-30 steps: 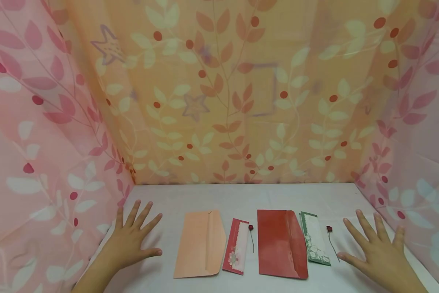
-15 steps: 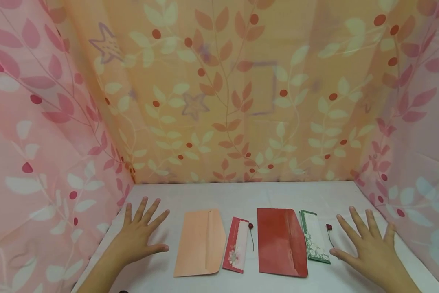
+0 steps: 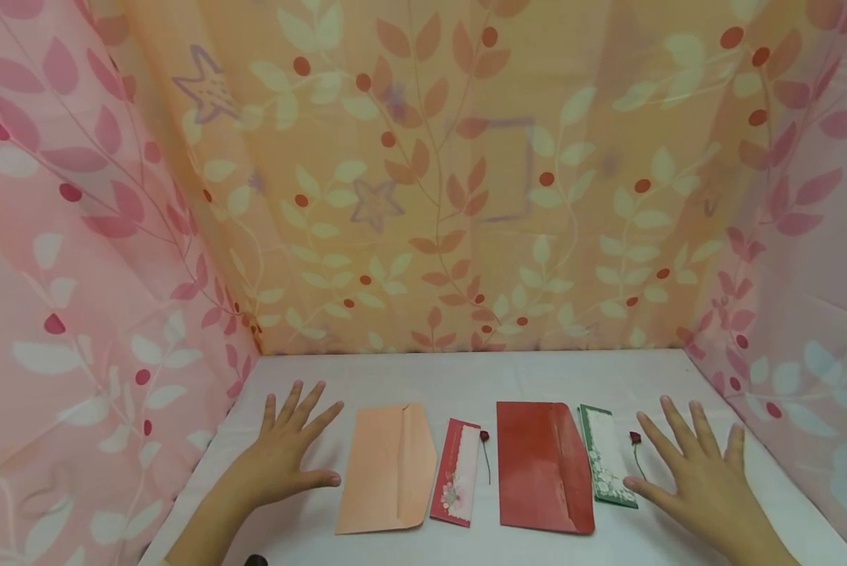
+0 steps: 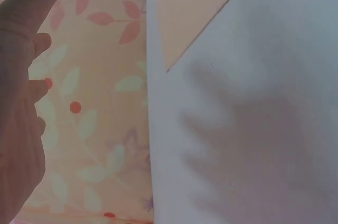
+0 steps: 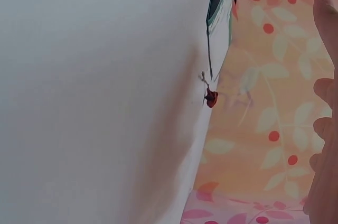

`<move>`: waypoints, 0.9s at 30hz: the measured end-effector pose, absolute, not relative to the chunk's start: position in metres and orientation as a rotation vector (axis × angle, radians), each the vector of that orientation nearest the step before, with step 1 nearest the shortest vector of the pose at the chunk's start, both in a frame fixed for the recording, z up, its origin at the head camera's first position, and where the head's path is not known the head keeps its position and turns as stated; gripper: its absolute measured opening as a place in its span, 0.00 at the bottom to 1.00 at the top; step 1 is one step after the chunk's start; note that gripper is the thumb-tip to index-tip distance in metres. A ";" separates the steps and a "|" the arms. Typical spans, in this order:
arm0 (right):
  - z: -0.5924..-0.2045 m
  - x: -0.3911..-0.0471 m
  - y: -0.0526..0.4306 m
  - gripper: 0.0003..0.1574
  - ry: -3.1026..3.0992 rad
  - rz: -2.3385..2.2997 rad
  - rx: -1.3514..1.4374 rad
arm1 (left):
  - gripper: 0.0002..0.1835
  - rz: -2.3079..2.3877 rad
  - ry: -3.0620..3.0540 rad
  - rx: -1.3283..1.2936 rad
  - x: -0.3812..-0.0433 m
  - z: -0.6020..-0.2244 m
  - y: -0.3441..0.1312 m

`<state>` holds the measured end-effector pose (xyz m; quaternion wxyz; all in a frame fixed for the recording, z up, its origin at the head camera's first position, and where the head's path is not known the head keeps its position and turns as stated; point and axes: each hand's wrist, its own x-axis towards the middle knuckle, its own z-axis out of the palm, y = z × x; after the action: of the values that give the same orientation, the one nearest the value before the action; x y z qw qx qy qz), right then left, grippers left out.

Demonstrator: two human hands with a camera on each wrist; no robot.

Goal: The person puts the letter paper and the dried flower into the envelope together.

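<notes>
My left hand (image 3: 278, 460) is spread over the table, fingers straight and holding nothing, just left of a peach envelope (image 3: 374, 472). In the left wrist view a corner of that envelope (image 4: 195, 12) shows above the hand's shadow. My right hand (image 3: 702, 479) is spread the same way at the right, its thumb tip overlapping the edge of a green-bordered floral card (image 3: 607, 460). Beside that hand lies a small dried red rose (image 3: 635, 438), its lower stem partly hidden behind the hand. A red envelope (image 3: 537, 468) lies left of the green card.
Between the envelopes lie a pink-red floral card (image 3: 455, 472) and a second small rose (image 3: 485, 437). The white table (image 3: 466, 377) meets a leaf-patterned curtain (image 3: 423, 196) behind, with pink curtains at both sides. A small dark object (image 3: 256, 560) shows at the bottom edge.
Both spread hands have moved inward, the left to the right and the right to the left. A dark object has come into view at the bottom edge. The envelopes, cards and roses stay put.
</notes>
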<state>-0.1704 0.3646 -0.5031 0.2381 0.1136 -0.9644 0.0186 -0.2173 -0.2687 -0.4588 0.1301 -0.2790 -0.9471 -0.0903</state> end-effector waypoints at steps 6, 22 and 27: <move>-0.506 -0.175 0.356 0.72 -2.673 0.054 0.296 | 0.59 -0.326 -2.760 -0.838 -0.220 -0.459 -0.257; -0.507 -0.185 0.330 0.67 -2.636 0.155 0.361 | 0.60 -0.425 -2.844 -0.875 -0.222 -0.457 -0.231; -0.504 -0.187 0.320 0.67 -2.633 0.189 0.364 | 0.59 -0.449 -2.818 -0.905 -0.225 -0.460 -0.226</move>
<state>-0.1871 0.3197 -0.5040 0.2359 0.1329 -0.9602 0.0690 -0.2245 -0.2256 -0.4604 0.0740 -0.3014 -0.9388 -0.1494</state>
